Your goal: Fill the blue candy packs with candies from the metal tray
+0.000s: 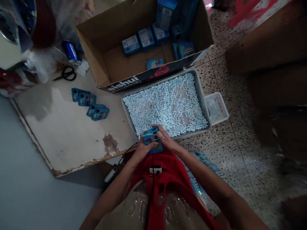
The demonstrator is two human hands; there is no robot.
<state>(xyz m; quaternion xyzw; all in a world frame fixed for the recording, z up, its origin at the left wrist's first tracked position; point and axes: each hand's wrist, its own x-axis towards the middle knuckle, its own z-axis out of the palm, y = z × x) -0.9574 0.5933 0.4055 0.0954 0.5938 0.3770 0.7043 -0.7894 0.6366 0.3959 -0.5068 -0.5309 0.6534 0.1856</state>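
A stack of small blue candy packs (151, 135) is gripped between both hands, close to my body at the near edge of a grey tray (202, 100). My left hand (145, 146) closes on the stack's left side, thumb across the front. My right hand (165, 138) holds its right side with bent fingers. Pale blue and white candies (158, 105) fill the tray in a loose layer, just beyond my hands. Several similar blue packs (90, 103) lie overlapping on the worktop to the left.
Behind the tray stands an open cardboard box (105, 64) with blue cartons (146, 36) inside. Black scissors (68, 74) and a blue can (71, 52) lie at the back left. A clear plastic container (217, 108) adjoins the tray's right end. Brown boxes (268, 38) stand on the right.
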